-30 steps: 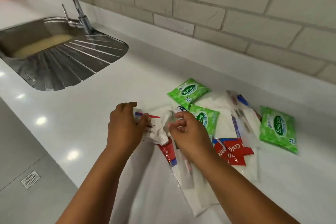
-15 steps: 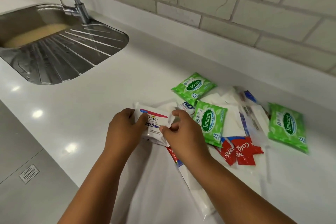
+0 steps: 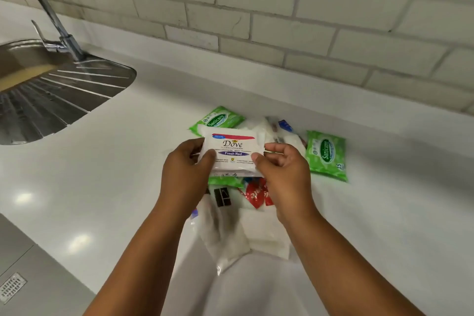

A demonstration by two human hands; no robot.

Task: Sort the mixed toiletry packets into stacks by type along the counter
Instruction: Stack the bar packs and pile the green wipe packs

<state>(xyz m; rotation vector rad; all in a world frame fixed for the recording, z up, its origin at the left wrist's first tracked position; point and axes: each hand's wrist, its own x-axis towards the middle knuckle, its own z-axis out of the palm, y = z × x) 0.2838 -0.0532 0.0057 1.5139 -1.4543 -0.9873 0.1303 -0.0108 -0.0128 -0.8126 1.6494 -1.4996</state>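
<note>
The Dove packet (image 3: 233, 152) is up off the tabletop (image 3: 102, 167), and we see both hands pinching it: left hand (image 3: 186, 172) on its left edge, right hand (image 3: 280, 174) on its right, above the mixed packets (image 3: 259, 194), green Sanicare packet (image 3: 327, 155) just beside.

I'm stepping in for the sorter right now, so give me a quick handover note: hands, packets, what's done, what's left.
Left hand and right hand both pinch the white Dove packet, lifted above the pile.
Green Sanicare packets: one lies apart to the right, one behind the Dove.
Red Colgate sachets and clear white packets remain mixed on the counter.
Done: no sorted stack visible.
Left: place the Dove, then stack everything by type.
</note>
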